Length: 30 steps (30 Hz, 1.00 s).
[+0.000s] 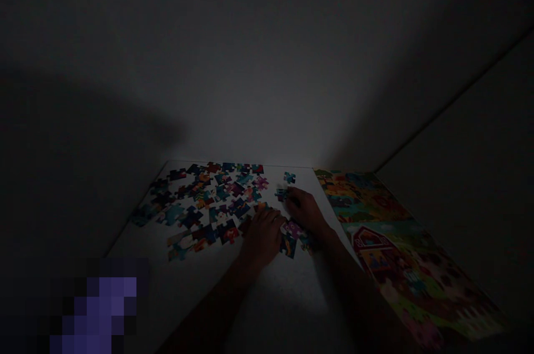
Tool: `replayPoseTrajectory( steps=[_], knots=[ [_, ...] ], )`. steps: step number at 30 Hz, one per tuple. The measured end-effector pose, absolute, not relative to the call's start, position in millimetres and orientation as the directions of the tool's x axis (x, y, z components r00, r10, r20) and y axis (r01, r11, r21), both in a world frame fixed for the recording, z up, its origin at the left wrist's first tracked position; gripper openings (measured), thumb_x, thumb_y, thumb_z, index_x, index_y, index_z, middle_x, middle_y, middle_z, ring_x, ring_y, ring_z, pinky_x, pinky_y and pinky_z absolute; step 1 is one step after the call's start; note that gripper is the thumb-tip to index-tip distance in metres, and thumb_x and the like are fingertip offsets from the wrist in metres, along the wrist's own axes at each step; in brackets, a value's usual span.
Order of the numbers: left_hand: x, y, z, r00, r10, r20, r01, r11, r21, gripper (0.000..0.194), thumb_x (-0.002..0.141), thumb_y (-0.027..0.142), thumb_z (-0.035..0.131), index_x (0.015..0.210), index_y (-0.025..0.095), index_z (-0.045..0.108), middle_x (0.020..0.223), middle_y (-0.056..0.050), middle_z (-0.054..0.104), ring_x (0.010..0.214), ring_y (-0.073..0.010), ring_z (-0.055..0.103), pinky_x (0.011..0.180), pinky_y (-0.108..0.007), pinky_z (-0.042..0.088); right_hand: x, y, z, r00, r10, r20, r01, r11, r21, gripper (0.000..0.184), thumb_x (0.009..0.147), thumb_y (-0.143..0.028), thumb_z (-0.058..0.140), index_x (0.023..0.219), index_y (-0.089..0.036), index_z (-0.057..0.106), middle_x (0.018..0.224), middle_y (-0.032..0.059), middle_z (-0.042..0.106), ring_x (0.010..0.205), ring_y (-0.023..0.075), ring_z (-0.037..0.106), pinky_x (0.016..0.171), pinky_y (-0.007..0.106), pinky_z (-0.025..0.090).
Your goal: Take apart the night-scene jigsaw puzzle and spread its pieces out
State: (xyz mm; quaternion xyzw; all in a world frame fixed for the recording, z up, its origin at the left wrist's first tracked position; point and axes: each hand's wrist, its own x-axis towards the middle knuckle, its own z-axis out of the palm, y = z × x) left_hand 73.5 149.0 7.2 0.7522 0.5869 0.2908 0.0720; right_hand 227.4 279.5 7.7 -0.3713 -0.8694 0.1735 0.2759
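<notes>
The scene is very dark. Several colourful jigsaw pieces (pixel 208 198) lie scattered on a white table (pixel 267 298). My left hand (pixel 262 234) rests palm down among the pieces, fingers curled over a piece near its tips. Just right of it, my right hand (pixel 306 210) has its fingertips on a blue piece (pixel 281 194) at the far side. A lone blue piece (pixel 289 178) lies beyond the right hand. A few joined pieces (pixel 292 240) sit between my wrists.
A puzzle box lid or picture sheet (pixel 396 248) showing a farm with a red barn lies along the table's right side. A plain wall stands right behind the table. A blurred purple patch (pixel 100 309) sits at the lower left.
</notes>
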Motion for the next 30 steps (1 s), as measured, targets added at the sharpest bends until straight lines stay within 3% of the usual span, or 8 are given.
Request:
replayPoseTrajectory(
  steps=[4, 9, 12, 16, 20, 24, 30],
  knots=[
    [72.7, 149.5, 5.4, 0.147, 0.925, 0.350, 0.841, -0.303, 0.448, 0.045, 0.080, -0.001, 0.050, 0.118, 0.020, 0.065, 0.125, -0.007, 0.065, 0.123, -0.0236, 0.055, 0.112, -0.048, 0.042, 232.1, 275.4, 9.7, -0.563, 0.759, 0.328, 0.578, 0.645, -0.500, 0.014, 0.086, -0.024, 0.054, 0.089, -0.020, 0.067, 0.110, 0.0106, 0.073, 0.099, 0.0222, 0.067, 0.088, 0.035, 0.050],
    [71.9, 148.9, 5.5, 0.152, 0.933, 0.325, 0.844, -0.294, 0.448, 0.051, 0.078, -0.003, 0.050, 0.120, 0.022, 0.065, 0.127, -0.007, 0.063, 0.126, -0.0240, 0.053, 0.111, -0.049, 0.042, 235.8, 274.9, 18.5, -0.600, 0.749, 0.283, 0.614, 0.657, -0.437, 0.020, 0.088, -0.028, 0.055, 0.072, -0.022, 0.064, 0.086, 0.0067, 0.072, 0.085, 0.0210, 0.065, 0.082, 0.033, 0.049],
    [72.4, 148.5, 5.9, 0.149, 0.936, 0.319, 0.841, -0.290, 0.457, 0.050, 0.080, -0.003, 0.051, 0.120, 0.023, 0.064, 0.127, -0.007, 0.063, 0.126, -0.0237, 0.053, 0.112, -0.048, 0.041, 234.6, 287.0, 21.3, -0.564, 0.784, 0.259, 0.657, 0.616, -0.434, 0.029, 0.092, -0.038, 0.052, 0.073, -0.021, 0.066, 0.079, 0.0069, 0.070, 0.080, 0.0216, 0.065, 0.080, 0.034, 0.049],
    [73.1, 148.7, 5.3, 0.156, 0.934, 0.323, 0.848, -0.294, 0.440, 0.048, 0.081, -0.003, 0.051, 0.121, 0.022, 0.064, 0.127, -0.007, 0.063, 0.126, -0.0235, 0.052, 0.114, -0.047, 0.038, 222.6, 318.4, 16.0, -0.447, 0.834, 0.324, 0.660, 0.552, -0.510, 0.030, 0.092, -0.040, 0.049, 0.098, -0.019, 0.070, 0.105, 0.0114, 0.073, 0.101, 0.0251, 0.066, 0.089, 0.038, 0.051],
    [72.7, 149.0, 4.8, 0.160, 0.938, 0.307, 0.850, -0.289, 0.440, 0.050, 0.081, -0.003, 0.051, 0.123, 0.021, 0.062, 0.129, -0.007, 0.063, 0.127, -0.0236, 0.051, 0.113, -0.046, 0.039, 206.8, 340.0, 4.6, -0.458, 0.837, 0.300, 0.705, 0.548, -0.450, 0.038, 0.090, -0.035, 0.052, 0.119, -0.014, 0.067, 0.127, 0.0174, 0.066, 0.116, 0.0287, 0.063, 0.100, 0.044, 0.048],
    [72.7, 149.8, 5.9, 0.170, 0.940, 0.295, 0.852, -0.290, 0.436, 0.051, 0.080, -0.002, 0.051, 0.125, 0.020, 0.062, 0.130, -0.008, 0.062, 0.127, -0.0250, 0.051, 0.112, -0.046, 0.040, 202.3, 338.7, -1.7, -0.515, 0.805, 0.296, 0.706, 0.594, -0.386, 0.032, 0.092, -0.031, 0.052, 0.113, -0.017, 0.071, 0.123, 0.0148, 0.069, 0.113, 0.0273, 0.063, 0.101, 0.042, 0.047],
    [72.7, 149.6, 8.9, 0.161, 0.948, 0.273, 0.857, -0.272, 0.438, 0.050, 0.082, -0.001, 0.049, 0.125, 0.022, 0.062, 0.129, -0.008, 0.062, 0.128, -0.0244, 0.051, 0.115, -0.047, 0.037, 199.9, 327.3, 4.7, -0.576, 0.763, 0.293, 0.658, 0.646, -0.388, 0.023, 0.088, -0.025, 0.056, 0.099, -0.021, 0.076, 0.107, 0.0095, 0.074, 0.100, 0.0251, 0.065, 0.095, 0.039, 0.047]
  ],
)
